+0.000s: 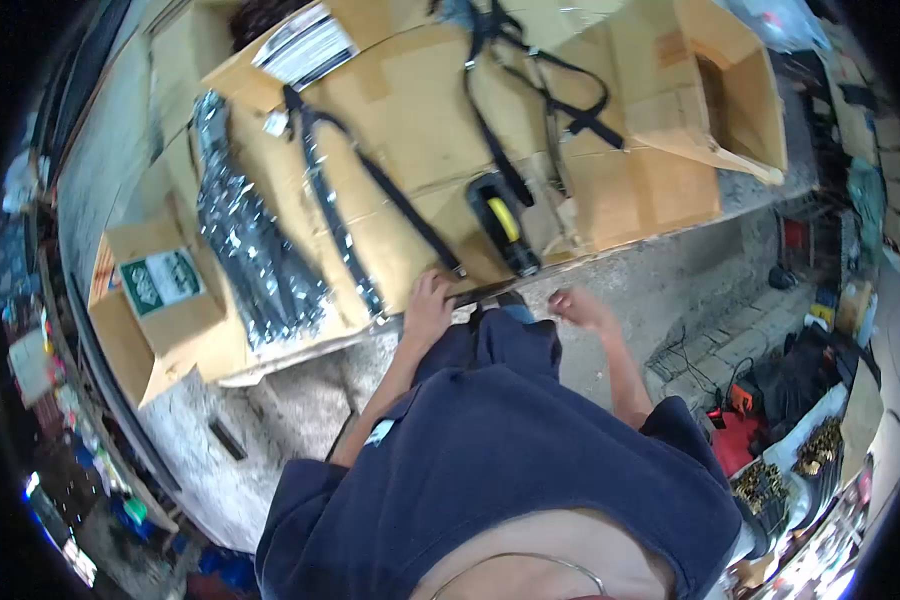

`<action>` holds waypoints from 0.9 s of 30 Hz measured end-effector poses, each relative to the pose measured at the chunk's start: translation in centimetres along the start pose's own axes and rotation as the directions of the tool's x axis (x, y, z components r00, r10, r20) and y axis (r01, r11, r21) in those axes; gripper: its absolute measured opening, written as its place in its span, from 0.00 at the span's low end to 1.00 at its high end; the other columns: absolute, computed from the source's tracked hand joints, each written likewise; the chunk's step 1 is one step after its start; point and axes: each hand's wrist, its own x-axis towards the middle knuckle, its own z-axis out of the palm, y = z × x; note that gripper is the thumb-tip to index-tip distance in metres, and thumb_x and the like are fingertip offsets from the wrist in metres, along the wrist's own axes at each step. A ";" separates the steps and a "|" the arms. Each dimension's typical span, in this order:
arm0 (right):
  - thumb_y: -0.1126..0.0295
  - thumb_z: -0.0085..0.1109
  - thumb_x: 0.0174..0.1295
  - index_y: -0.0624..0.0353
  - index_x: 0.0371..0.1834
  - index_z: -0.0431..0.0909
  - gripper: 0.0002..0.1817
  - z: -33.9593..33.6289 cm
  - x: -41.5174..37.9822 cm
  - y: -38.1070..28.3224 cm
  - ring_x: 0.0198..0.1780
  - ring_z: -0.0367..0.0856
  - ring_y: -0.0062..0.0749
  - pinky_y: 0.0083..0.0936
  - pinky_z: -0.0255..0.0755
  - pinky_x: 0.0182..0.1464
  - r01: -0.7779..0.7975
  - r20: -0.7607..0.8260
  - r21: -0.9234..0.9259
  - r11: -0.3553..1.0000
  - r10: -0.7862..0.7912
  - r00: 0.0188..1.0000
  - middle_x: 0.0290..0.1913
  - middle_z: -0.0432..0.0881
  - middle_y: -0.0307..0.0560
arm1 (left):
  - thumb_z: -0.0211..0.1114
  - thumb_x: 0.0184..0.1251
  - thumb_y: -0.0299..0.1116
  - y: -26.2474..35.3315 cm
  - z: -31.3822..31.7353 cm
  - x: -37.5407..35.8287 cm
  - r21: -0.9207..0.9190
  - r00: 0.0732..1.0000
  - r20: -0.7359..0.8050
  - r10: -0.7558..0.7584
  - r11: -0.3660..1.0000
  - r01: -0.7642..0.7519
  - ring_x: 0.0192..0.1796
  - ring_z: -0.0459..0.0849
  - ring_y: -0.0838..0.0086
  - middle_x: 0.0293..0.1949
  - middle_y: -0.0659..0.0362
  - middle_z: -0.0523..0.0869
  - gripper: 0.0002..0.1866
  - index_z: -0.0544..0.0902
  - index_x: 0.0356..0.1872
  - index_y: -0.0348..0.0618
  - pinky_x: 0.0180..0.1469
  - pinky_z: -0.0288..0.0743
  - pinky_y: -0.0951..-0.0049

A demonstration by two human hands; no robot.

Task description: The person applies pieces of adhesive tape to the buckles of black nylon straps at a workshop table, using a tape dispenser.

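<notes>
My left hand (429,305) rests at the front edge of the cardboard-covered table, fingers bent over the surface, close to the lower end of a black strap (390,190). Nothing shows in its grasp. Off the table edge, my right hand (578,307) hangs in the air with its fingers curled in; whatever they may hold is hidden. Between the hands and further back lies a black object with a yellow stripe (503,222). Left of the strap lies a shiny strap (327,205), apparently in clear plastic, then a long plastic-wrapped bundle of dark pieces (255,235).
Tangled black straps (530,70) lie at the back. An open cardboard box (720,90) stands at the far right, and a flap with a green-and-white label (160,281) at the left. On the right floor are cables, a dark bag (795,385) and containers of brass-coloured parts (760,487).
</notes>
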 end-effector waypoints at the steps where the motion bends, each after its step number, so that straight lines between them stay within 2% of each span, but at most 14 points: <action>1: 0.72 0.55 0.56 0.63 0.32 0.80 0.07 -3.3 -0.5 2.4 0.30 0.78 0.27 0.26 0.72 0.34 0.083 -0.099 0.275 0.958 -0.058 0.993 0.28 0.80 0.42 | 0.64 0.53 0.31 0.1 0.1 0.1 -0.021 1.000 0.004 -0.020 1.000 0.020 0.60 0.69 0.54 0.54 0.48 0.73 0.15 0.79 0.42 0.38 0.63 0.63 0.60; 2: 0.73 0.54 0.56 0.62 0.32 0.80 0.06 -6.7 -0.3 3.9 0.29 0.76 0.22 0.24 0.72 0.33 0.196 -0.210 0.514 0.835 -0.099 0.973 0.27 0.79 0.39 | 0.64 0.52 0.31 0.3 0.0 0.2 -0.037 0.999 0.005 -0.043 0.998 0.044 0.59 0.68 0.53 0.54 0.48 0.72 0.14 0.80 0.41 0.38 0.63 0.63 0.60; 3: 0.75 0.52 0.58 0.62 0.29 0.79 0.06 -11.1 -2.6 -0.5 0.28 0.74 0.18 0.20 0.68 0.31 0.143 -0.497 0.347 0.927 0.052 0.866 0.27 0.79 0.37 | 0.64 0.52 0.31 0.3 -0.1 0.2 -0.033 1.000 -0.003 -0.013 0.999 0.013 0.59 0.68 0.53 0.54 0.48 0.72 0.14 0.80 0.41 0.38 0.63 0.63 0.60; 5: 0.72 0.55 0.62 0.64 0.35 0.78 0.06 -18.7 -2.8 -0.4 0.28 0.77 0.22 0.18 0.71 0.32 0.428 -0.915 0.109 0.897 -0.078 0.396 0.26 0.79 0.37 | 0.65 0.51 0.31 0.0 0.1 0.4 -0.018 0.998 0.051 -0.033 0.999 0.034 0.59 0.69 0.53 0.54 0.48 0.73 0.14 0.81 0.40 0.38 0.62 0.64 0.60; 8: 0.69 0.57 0.62 0.62 0.39 0.80 0.09 -28.9 -3.7 -3.1 0.34 0.81 0.31 0.23 0.73 0.39 0.283 -0.994 -0.096 0.954 -0.109 0.031 0.33 0.84 0.50 | 0.66 0.51 0.31 0.0 0.4 0.3 0.008 0.997 0.068 -0.035 0.999 0.034 0.59 0.69 0.53 0.55 0.47 0.72 0.15 0.81 0.41 0.37 0.62 0.64 0.61; 10: 0.62 0.57 0.60 0.59 0.41 0.82 0.13 -34.1 0.5 1.0 0.40 0.83 0.44 0.32 0.74 0.44 0.156 -0.966 -0.148 0.977 -0.176 0.190 0.39 0.84 0.56 | 0.66 0.51 0.31 0.0 0.5 0.0 0.016 0.995 0.080 -0.054 0.998 0.053 0.59 0.69 0.53 0.56 0.47 0.72 0.15 0.81 0.41 0.37 0.63 0.64 0.61; 11: 0.62 0.57 0.60 0.59 0.41 0.82 0.13 -34.8 1.4 2.2 0.40 0.83 0.44 0.32 0.74 0.44 0.169 -0.970 -0.144 0.975 -0.173 0.174 0.39 0.84 0.56 | 0.66 0.51 0.31 0.2 0.4 0.1 0.004 0.991 0.094 -0.096 0.995 0.096 0.60 0.69 0.53 0.56 0.47 0.72 0.15 0.81 0.41 0.37 0.63 0.65 0.62; 13: 0.57 0.56 0.58 0.58 0.41 0.82 0.17 -36.0 3.6 2.8 0.42 0.83 0.47 0.36 0.74 0.46 -0.277 -0.899 -0.206 0.939 -0.070 0.432 0.36 0.84 0.56 | 0.66 0.52 0.31 -0.1 0.2 -0.1 -0.015 0.985 0.112 -0.135 0.990 0.137 0.61 0.68 0.52 0.59 0.47 0.71 0.16 0.81 0.43 0.36 0.64 0.64 0.63; 18: 0.57 0.56 0.55 0.57 0.38 0.84 0.16 -34.0 2.5 1.0 0.43 0.82 0.51 0.38 0.74 0.48 -0.151 -0.955 -0.042 0.988 0.005 0.298 0.36 0.84 0.57 | 0.66 0.51 0.30 0.9 0.6 -1.6 -0.063 0.983 0.080 -0.163 0.984 0.168 0.63 0.68 0.53 0.63 0.47 0.69 0.17 0.80 0.44 0.38 0.65 0.63 0.63; 20: 0.57 0.55 0.57 0.58 0.37 0.84 0.16 -34.5 2.5 1.8 0.40 0.83 0.51 0.37 0.75 0.47 -0.184 -0.944 -0.192 0.964 -0.130 0.305 0.34 0.84 0.56 | 0.66 0.51 0.29 1.2 0.9 -0.4 -0.007 0.997 0.005 -0.076 0.997 0.076 0.64 0.67 0.53 0.61 0.47 0.69 0.16 0.80 0.43 0.38 0.65 0.63 0.61; 21: 0.62 0.56 0.56 0.58 0.36 0.84 0.13 -35.2 2.5 2.2 0.38 0.84 0.49 0.37 0.75 0.46 -0.190 -0.911 -0.228 0.955 -0.141 0.387 0.33 0.84 0.56 | 0.66 0.51 0.29 1.5 1.2 -0.5 -0.010 0.997 -0.015 -0.076 0.997 0.075 0.64 0.67 0.53 0.60 0.46 0.70 0.16 0.80 0.43 0.38 0.65 0.64 0.60; 23: 0.70 0.59 0.53 0.56 0.39 0.84 0.11 -38.9 2.9 3.5 0.35 0.84 0.48 0.39 0.76 0.44 -0.021 -0.669 0.039 0.999 0.041 0.742 0.31 0.85 0.55 | 0.66 0.51 0.29 2.3 1.3 -1.1 -0.063 0.987 0.009 -0.163 0.985 0.163 0.63 0.68 0.52 0.60 0.46 0.71 0.16 0.80 0.43 0.38 0.64 0.64 0.60; 25: 0.74 0.59 0.51 0.56 0.43 0.82 0.14 -42.7 3.6 3.9 0.39 0.84 0.48 0.39 0.76 0.46 -0.139 -0.653 -0.079 0.987 0.054 0.756 0.35 0.84 0.56 | 0.66 0.51 0.29 1.8 1.8 0.0 -0.099 0.973 0.033 -0.229 0.968 0.232 0.62 0.68 0.52 0.59 0.46 0.71 0.16 0.80 0.43 0.39 0.64 0.64 0.59; 27: 0.78 0.59 0.49 0.55 0.47 0.80 0.19 -45.4 5.3 6.1 0.43 0.83 0.47 0.40 0.76 0.47 -0.266 -0.613 -0.213 0.940 0.083 0.785 0.40 0.84 0.56 | 0.65 0.52 0.27 2.0 2.9 0.0 -0.032 0.967 -0.173 -0.186 0.983 0.183 0.58 0.73 0.54 0.54 0.47 0.76 0.15 0.80 0.44 0.38 0.60 0.67 0.60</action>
